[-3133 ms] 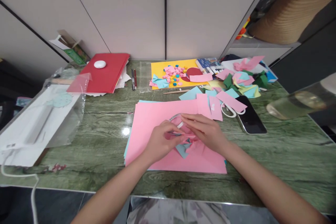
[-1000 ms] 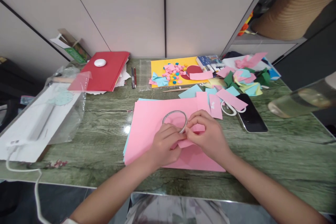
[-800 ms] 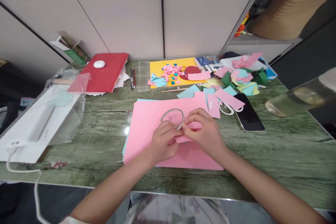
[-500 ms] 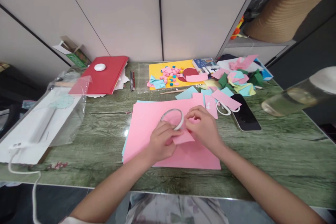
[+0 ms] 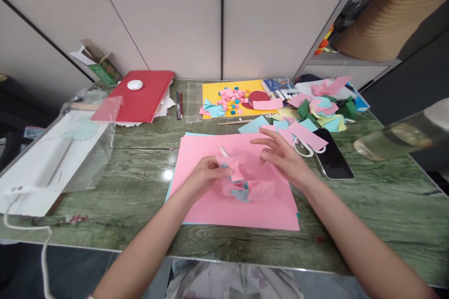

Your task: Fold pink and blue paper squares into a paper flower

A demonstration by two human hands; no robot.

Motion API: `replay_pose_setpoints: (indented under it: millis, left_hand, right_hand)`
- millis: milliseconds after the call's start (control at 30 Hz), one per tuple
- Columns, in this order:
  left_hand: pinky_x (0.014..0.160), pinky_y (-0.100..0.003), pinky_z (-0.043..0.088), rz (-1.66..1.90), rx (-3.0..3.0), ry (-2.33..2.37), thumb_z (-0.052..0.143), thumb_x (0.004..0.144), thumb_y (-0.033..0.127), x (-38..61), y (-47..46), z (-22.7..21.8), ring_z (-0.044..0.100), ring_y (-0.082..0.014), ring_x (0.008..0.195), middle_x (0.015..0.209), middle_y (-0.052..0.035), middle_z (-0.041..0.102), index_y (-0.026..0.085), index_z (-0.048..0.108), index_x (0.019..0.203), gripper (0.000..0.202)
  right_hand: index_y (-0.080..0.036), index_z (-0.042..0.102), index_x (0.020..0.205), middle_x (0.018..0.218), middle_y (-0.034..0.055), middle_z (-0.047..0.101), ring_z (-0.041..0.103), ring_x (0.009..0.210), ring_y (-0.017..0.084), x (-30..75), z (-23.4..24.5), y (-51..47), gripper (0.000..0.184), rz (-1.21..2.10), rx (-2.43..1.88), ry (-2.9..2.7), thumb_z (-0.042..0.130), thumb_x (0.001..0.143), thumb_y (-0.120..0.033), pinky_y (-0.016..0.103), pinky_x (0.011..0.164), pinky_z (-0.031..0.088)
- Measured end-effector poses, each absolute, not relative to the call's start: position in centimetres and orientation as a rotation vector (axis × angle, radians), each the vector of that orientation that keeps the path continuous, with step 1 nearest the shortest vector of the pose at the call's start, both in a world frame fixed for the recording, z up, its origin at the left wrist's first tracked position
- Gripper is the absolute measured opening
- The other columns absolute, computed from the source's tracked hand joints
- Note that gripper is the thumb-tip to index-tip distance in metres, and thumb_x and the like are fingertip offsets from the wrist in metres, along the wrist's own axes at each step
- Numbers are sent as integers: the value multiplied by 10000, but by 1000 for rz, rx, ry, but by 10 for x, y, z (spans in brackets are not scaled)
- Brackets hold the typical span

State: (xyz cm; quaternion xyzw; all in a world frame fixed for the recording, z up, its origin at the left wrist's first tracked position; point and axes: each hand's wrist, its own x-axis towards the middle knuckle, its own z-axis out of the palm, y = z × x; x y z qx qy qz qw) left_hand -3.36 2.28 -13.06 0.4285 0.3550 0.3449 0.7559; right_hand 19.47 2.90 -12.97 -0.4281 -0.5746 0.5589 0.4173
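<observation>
Mid-frame, my left hand (image 5: 205, 176) pinches the small pink paper (image 5: 235, 168); my right hand (image 5: 286, 159) hangs open. Folding step, I think; next needs 2 hands.

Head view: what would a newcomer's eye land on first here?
The big pink sheet mid-table, where the left hand pinches a folded pink piece and the right hand hovers open beside it. Behind, a yellow sheet strewn with small bits, and a heap of coloured scraps at the right by a black phone.

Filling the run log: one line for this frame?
left hand: holds pink paper piece | right hand: open, over pink sheet
</observation>
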Motion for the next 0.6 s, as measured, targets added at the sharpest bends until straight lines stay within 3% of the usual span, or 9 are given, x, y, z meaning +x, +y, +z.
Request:
replay_pose_setpoints:
  millis: [133,300,400,467,600]
  left_hand:
    - [686,-296,422,684,843,706,700,626,184,-30,22,-131,588,-161,624,651,-45,669,110,695,693,99]
    - [744,-320,414,655,848,644,701,617,185,-30,21,-129,601,-183,680,705,-61,680,110,705,723,130]
    - [770,-313,411,693,814,733,702,612,160,-32,23,-132,603,-171,695,723,-52,684,118,698,695,93]
    - [756,-306,421,712,773,808,708,612,155,-34,24,-134,595,-159,679,712,-48,672,113,685,673,78]
    - [648,-298,443,696,678,878,718,634,216,-33,25,-138,590,-157,620,672,-41,649,115,661,711,139]
  right_hand:
    - [-382,185,1367,1344,73,431,567,647,87,176,-134,26,677,1384,-1026,-1675,526,803,-230,303,653,515]
    - [-314,213,1377,1116,56,611,646,763,127,167,-136,20,619,1230,-1085,-1831,435,822,-151,310,700,519]
    - [-299,233,1378,1018,27,667,626,964,176,180,-139,21,617,777,-1285,-1870,430,819,-126,369,809,495]
    - [-301,233,1379,1076,29,657,593,1043,193,191,-141,25,608,358,-1387,-1868,424,831,-122,394,866,465]
    - [-311,329,1341,1302,41,515,618,971,246,205,-138,33,601,65,-1460,-2238,425,787,-101,394,746,498]
